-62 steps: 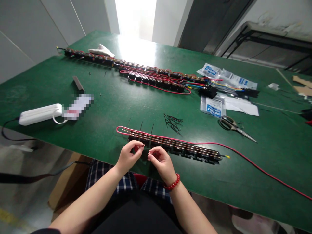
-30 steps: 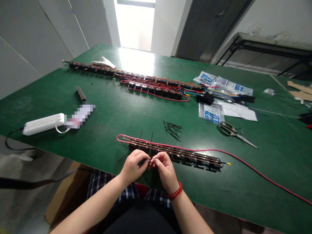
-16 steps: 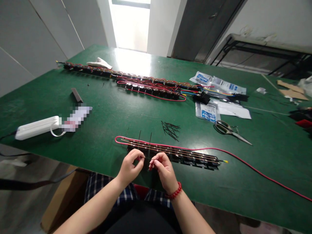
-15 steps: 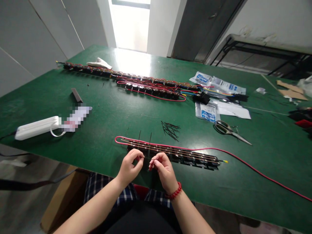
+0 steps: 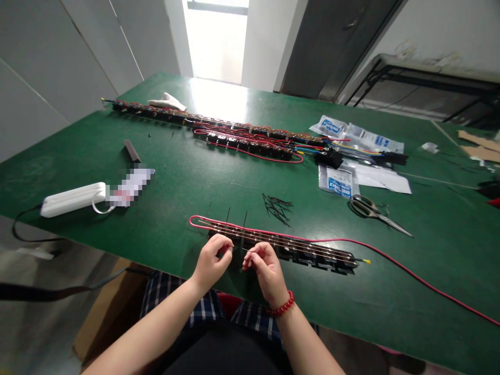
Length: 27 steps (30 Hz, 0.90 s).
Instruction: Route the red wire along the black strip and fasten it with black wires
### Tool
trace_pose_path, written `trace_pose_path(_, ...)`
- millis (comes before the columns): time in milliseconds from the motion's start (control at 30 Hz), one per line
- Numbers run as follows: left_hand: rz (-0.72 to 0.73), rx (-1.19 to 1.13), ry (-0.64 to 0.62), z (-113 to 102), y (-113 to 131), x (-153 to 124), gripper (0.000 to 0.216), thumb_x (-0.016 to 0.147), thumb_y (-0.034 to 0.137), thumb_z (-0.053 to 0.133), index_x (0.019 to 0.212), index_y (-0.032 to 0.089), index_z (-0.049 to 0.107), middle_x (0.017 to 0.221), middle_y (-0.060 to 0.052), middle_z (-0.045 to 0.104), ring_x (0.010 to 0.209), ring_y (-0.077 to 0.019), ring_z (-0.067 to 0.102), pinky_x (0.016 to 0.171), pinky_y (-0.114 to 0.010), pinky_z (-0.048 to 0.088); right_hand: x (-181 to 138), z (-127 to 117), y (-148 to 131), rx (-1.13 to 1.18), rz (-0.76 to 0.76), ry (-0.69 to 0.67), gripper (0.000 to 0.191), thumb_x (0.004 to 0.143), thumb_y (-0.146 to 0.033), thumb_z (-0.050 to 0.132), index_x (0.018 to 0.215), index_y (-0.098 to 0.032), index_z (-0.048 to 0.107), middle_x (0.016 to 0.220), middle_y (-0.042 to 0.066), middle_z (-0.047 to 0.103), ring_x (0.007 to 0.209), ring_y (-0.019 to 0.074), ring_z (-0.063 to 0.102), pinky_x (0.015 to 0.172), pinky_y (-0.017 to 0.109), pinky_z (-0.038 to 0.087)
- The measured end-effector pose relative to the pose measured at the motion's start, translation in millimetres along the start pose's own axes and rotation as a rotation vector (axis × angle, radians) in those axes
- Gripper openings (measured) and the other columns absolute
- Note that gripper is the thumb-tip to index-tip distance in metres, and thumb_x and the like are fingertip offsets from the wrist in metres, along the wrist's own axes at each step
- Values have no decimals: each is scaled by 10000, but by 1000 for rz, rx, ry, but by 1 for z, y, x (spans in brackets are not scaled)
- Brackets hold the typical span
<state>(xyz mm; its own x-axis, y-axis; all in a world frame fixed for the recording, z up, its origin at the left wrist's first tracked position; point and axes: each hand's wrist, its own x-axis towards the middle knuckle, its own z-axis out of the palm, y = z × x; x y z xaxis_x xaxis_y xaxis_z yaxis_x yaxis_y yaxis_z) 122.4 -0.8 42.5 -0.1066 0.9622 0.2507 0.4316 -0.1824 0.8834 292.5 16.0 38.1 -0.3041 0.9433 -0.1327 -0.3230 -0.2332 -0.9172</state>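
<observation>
My left hand [image 5: 211,258] and my right hand [image 5: 265,265] hover at the near edge of the green table [image 5: 175,172], both in a pinch. A thin black cable tie [image 5: 238,249] stretches between their fingertips. Just beyond them lies a long black strip of components [image 5: 289,247] with bare wires along its top and a red wire [image 5: 390,260] looped round it. Two black ties [image 5: 236,216] stick up from the strip's left part. A small pile of loose black ties [image 5: 278,204] lies behind the strip.
Scissors [image 5: 375,211] lie to the right. Plastic bags [image 5: 359,140] and coloured wires sit behind them. Longer wired strips [image 5: 219,127] run across the far side. A white power strip [image 5: 74,199] lies at the left, near a dark bar [image 5: 132,151].
My hands have drawn slightly apart, so the black tie now shows stretched between the fingertips. The view has shifted a little; the strip has stayed put.
</observation>
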Motion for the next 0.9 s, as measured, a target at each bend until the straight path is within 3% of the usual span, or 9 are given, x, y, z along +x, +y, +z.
trace_pose_path(300,28,-36,-61,0,2,-2,79,855,158,561,838,185,633,792,-17,638,720,-133,584,666,-259,476,0,1,0,-53,-12,9,148,829,-301,697,845,-215,577,752,-25,632,651,117,609,636,274,527)
trace_pose_path(533,67,-109,-159,0,5,-3,139,874,160,563,911,187,694,860,-45,715,795,-155,659,751,-292,533,1,-1,1,-17,-32,-2,135,853,-302,674,895,-222,574,827,-15,641,698,116,618,669,281,544)
trace_pose_path(900,62,-166,-215,-5,9,-1,184,878,122,521,928,186,686,891,-45,710,823,-156,655,769,-294,526,1,1,-1,-38,-32,21,127,877,-303,645,912,-228,549,832,-18,626,691,122,621,662,296,544)
